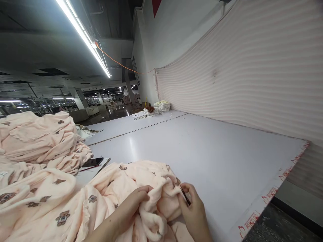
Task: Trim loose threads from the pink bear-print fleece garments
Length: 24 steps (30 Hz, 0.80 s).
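A peach fleece garment (pixel 141 183) printed with small brown bears lies bunched on the white table (pixel 202 154) in front of me. My left hand (pixel 133 201) pinches a fold of that fleece, fingers closed on the fabric. Just to its right, my right hand (pixel 193 208) is closed around a thin dark tool (pixel 185 196), its tip against the garment's edge. What kind of tool it is I cannot make out.
A tall heap of the same bear-print garments (pixel 37 137) fills the left side. A dark phone (pixel 92 162) lies on papers beside the heap. Striped pink fabric (pixel 239 74) hangs along the right wall. Folded stacks (pixel 161 106) sit at the table's far end.
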{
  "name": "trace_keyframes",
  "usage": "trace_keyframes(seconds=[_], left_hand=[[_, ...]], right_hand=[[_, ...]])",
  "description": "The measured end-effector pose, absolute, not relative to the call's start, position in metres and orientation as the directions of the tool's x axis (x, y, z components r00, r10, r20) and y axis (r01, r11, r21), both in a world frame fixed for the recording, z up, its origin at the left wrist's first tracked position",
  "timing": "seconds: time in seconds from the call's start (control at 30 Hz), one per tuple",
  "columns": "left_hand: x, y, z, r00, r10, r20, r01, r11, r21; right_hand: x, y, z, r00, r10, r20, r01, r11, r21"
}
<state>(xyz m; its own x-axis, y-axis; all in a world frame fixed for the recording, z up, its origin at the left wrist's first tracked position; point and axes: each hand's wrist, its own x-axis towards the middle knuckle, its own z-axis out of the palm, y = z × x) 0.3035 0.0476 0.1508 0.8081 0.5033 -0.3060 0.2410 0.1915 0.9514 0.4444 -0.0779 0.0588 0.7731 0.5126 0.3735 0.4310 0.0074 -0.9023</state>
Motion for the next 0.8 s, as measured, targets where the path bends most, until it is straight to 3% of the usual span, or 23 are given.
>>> trace_keyframes(seconds=[0.1,0.2,0.3,0.4,0.57,0.8], left_hand=[[0.284,0.049,0.149,0.806,0.454,-0.379,0.199,0.395,0.897],[0.271,0.05,0.148,0.843,0.402,-0.358,0.119,0.509,0.852],[0.265,0.051,0.15,0.908,0.339,-0.248,0.04,0.516,0.855],[0.261,0.054,0.15,0.92,0.309,-0.241,0.049,0.52,0.853],[0.25,0.049,0.148,0.9,0.376,-0.222,-0.01,0.527,0.85],[0.242,0.044,0.149,0.908,0.389,-0.155,-0.106,0.573,0.812]], right_hand=[[0.452,-0.076,0.066,0.764,0.418,0.491,0.601,-0.186,-0.777],[0.437,-0.079,0.076,0.691,0.507,0.515,0.677,-0.206,-0.707],[0.411,-0.086,0.086,0.566,0.608,0.557,0.734,-0.064,-0.676],[0.399,-0.086,0.092,0.523,0.607,0.598,0.745,0.014,-0.667],[0.431,-0.074,0.099,0.68,0.508,0.528,0.673,-0.147,-0.725],[0.433,-0.067,0.107,0.64,0.473,0.605,0.765,-0.315,-0.562]])
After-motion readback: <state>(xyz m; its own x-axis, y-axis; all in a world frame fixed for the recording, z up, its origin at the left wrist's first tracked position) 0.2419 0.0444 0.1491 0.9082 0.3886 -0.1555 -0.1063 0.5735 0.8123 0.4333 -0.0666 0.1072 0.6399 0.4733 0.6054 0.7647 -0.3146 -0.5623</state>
